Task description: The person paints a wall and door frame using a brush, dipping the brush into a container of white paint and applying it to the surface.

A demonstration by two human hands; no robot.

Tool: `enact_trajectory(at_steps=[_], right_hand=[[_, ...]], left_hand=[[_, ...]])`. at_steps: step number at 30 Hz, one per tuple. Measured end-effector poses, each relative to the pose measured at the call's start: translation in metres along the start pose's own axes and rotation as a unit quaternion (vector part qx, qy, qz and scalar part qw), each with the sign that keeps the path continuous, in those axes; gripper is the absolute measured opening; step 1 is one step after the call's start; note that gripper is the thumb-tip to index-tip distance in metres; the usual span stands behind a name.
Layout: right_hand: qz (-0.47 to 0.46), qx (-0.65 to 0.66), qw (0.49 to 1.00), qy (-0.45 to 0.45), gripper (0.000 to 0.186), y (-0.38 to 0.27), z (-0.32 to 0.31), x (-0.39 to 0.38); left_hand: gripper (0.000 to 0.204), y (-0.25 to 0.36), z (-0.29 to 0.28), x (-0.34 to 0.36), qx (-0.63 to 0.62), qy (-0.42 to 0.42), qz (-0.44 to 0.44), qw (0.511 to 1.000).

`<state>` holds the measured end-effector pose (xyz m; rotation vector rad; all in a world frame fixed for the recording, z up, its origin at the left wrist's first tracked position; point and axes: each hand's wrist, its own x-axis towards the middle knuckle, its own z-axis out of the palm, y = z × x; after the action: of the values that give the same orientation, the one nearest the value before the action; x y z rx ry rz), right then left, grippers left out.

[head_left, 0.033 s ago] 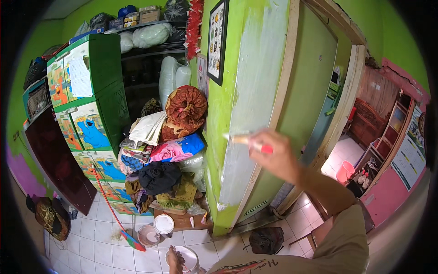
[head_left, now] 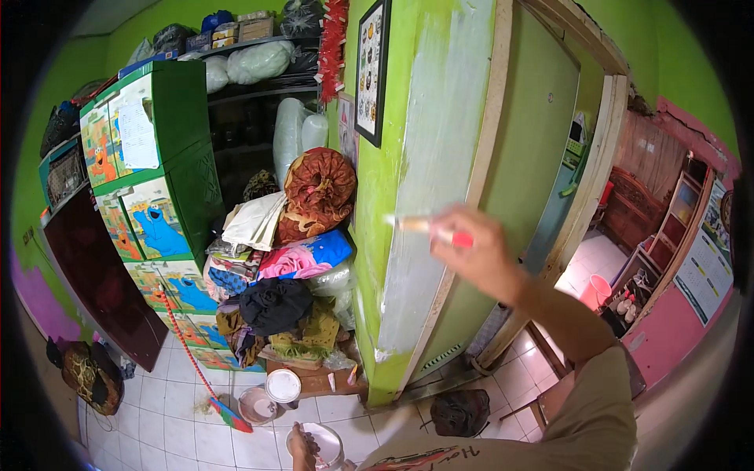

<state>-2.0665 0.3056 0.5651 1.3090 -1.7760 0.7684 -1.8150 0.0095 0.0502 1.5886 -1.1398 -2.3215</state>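
My right hand is closed round a paintbrush with a pale wooden and red handle. The brush's whitish bristles point left, against the green wall's corner edge beside a strip of whitish paint. Low in the picture, my left hand grips the rim of a white paint bucket. The bucket's lower part is cut off by the picture's edge, and what it holds is hard to make out.
An open tub and a white lid or container stand on the tiled floor beside a broom. Piled cloths lean by green drawers. A black bag lies near the doorway. A framed picture hangs left of the strip.
My right hand and the paintbrush have moved slightly upward along the wall. My left hand stays on the bucket.
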Motion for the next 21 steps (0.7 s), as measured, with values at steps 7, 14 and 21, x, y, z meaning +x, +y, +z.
enact_trajectory(at_steps=[7, 14, 21], right_hand=[[0.039, 0.069, 0.987, 0.137, 0.009, 0.006, -0.045, 0.121], [-0.164, -0.116, 0.972, 0.119, 0.027, 0.002, -0.011, 0.075], [-0.081, -0.101, 0.991, -0.028, 0.030, -0.010, 0.026, -0.026]], left_hand=[[0.051, 0.000, -0.009, 0.012, -0.008, -0.022, 0.017, 1.000], [0.050, -0.005, -0.005, 0.010, -0.032, -0.010, 0.002, 0.999], [0.048, 0.002, 0.000, -0.014, -0.040, -0.027, -0.019, 0.999]])
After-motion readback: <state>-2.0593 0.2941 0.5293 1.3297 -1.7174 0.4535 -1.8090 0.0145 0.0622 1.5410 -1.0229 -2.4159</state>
